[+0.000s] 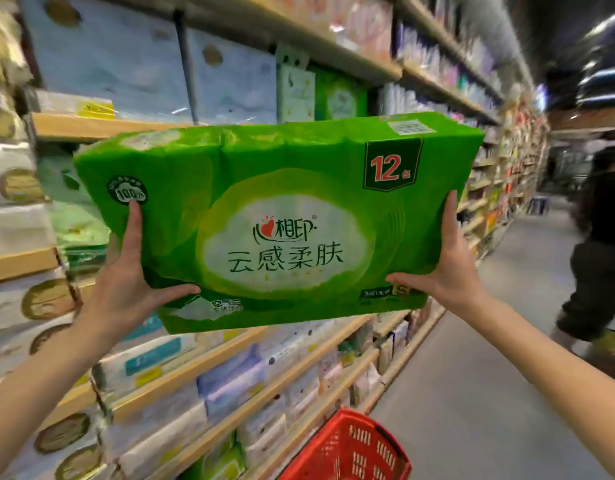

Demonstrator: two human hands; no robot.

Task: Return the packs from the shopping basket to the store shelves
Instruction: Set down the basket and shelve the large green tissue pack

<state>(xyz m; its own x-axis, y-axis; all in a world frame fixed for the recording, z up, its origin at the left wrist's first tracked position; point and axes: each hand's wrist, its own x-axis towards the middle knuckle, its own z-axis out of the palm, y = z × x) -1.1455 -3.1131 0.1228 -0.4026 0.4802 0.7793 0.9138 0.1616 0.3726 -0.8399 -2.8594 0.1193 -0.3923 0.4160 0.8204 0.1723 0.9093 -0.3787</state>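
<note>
I hold a large green tissue pack [282, 216] marked "12" up at chest height in front of the store shelves [101, 128]. My left hand [126, 271] grips its lower left corner, thumb up on the front face. My right hand [448, 265] grips its lower right corner the same way. The pack is tilted, its right end higher and farther away. The red shopping basket [347, 448] stands on the floor below the pack, close to the bottom shelf; its inside is mostly out of view.
Wooden shelves of pale blue, white and green tissue packs [337, 95] run along the left and recede to the far right. A grey aisle floor [489, 393] lies to the right. A person in dark clothes [597, 251] walks in the aisle at the right edge.
</note>
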